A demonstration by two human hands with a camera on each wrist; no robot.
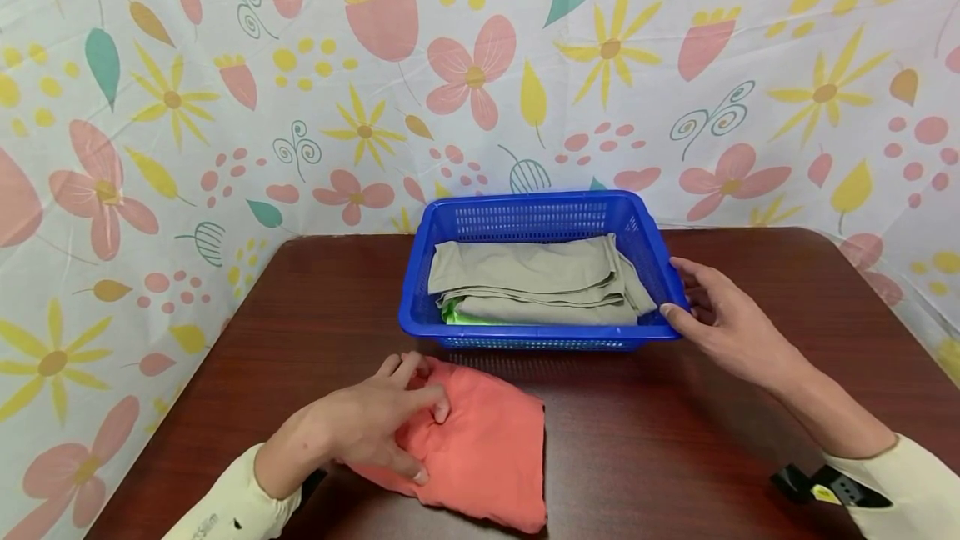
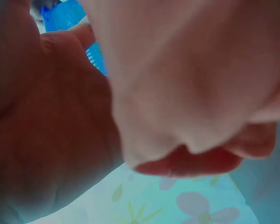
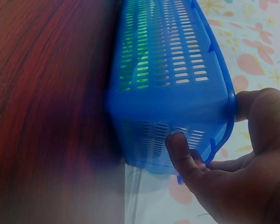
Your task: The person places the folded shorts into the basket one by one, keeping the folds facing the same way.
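Observation:
A folded coral cloth (image 1: 491, 448) lies on the table in front of the basket. My left hand (image 1: 382, 419) grips its left part with bent fingers, the thumb lying over the top. In the left wrist view, that hand (image 2: 191, 84) fills most of the picture and hides the cloth. The blue plastic basket (image 1: 540, 332) stands upright at the back. With my right hand (image 1: 723, 323) I hold its right rim, thumb on one side and fingers on the other. Inside the basket is folded grey-beige cloth (image 1: 525, 265), with some bright green material (image 1: 468, 319) under it.
The dark reddish-brown table (image 1: 645, 448) reaches back to a white sheet (image 1: 480, 107) printed with flowers and leaves, which also hangs along the left side. A black strap with a yellow mark (image 1: 825, 492) is at the right wrist.

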